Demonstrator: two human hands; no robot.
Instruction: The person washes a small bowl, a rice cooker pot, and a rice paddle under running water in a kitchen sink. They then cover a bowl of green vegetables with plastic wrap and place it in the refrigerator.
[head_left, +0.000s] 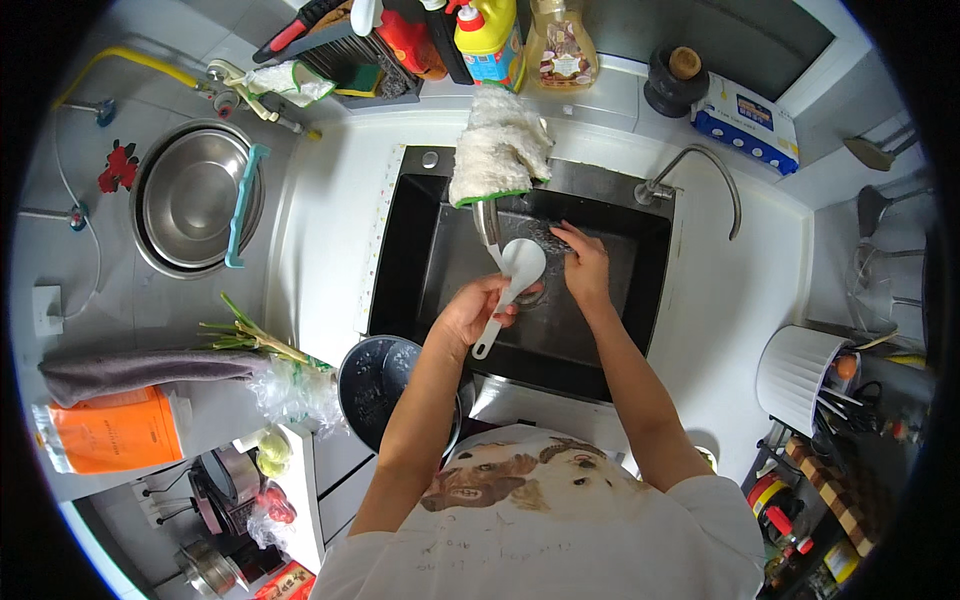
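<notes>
Over the black sink (637, 225), my left hand (476, 307) grips a white spoon (523, 261) by its handle, bowl end up toward the tap. A thin stream of water appears to run from the metal tap spout (487, 222) to the spoon. White cloth with green edging (499, 142) is draped over the tap. To the right of the spoon, my right hand (586, 262) has its fingers on a dark metal scouring pad (550, 237), apart from the spoon. The drain (531, 300) shows partly behind my left fingers.
A dark pot (367, 375) with wet spots inside stands at the sink's near left corner. Scallions (262, 337) in a plastic bag lie left of it. A slim curved tap (709, 150) rises at the back right. Bottles, including a yellow one (487, 45), line the back ledge.
</notes>
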